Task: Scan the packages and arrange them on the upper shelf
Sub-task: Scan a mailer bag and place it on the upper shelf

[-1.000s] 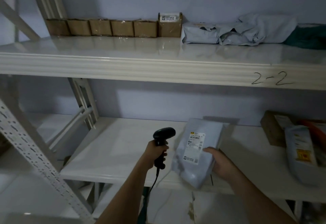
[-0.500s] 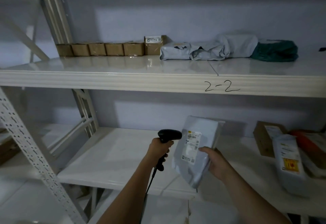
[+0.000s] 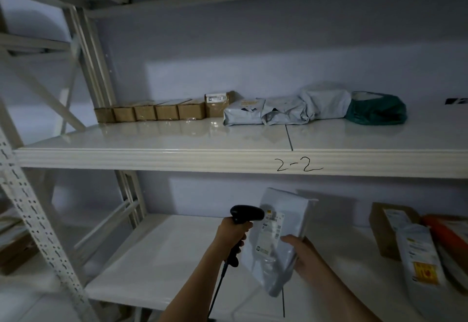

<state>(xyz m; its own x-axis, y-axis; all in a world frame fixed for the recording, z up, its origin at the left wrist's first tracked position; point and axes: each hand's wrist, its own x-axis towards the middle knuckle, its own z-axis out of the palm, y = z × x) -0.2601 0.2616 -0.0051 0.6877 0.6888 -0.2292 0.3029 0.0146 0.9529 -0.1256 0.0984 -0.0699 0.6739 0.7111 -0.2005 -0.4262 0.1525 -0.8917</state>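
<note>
Head view: the upper shelf [image 3: 157, 155] carries a back row of parcels. Below it, the right hand [image 3: 302, 253] grips a grey package [image 3: 281, 223], label facing the scanner [image 3: 247, 214] clasped in the left hand [image 3: 231, 233]. Scanning seems underway; next, lift the package beside that row.

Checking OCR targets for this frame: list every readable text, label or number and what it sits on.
"2-2": handwritten on the front edge of the upper shelf.
Label on the grey package in the right hand: too blurred.
Label on the small box: too small.
Labels on the lower-shelf parcels: blurred.
</note>
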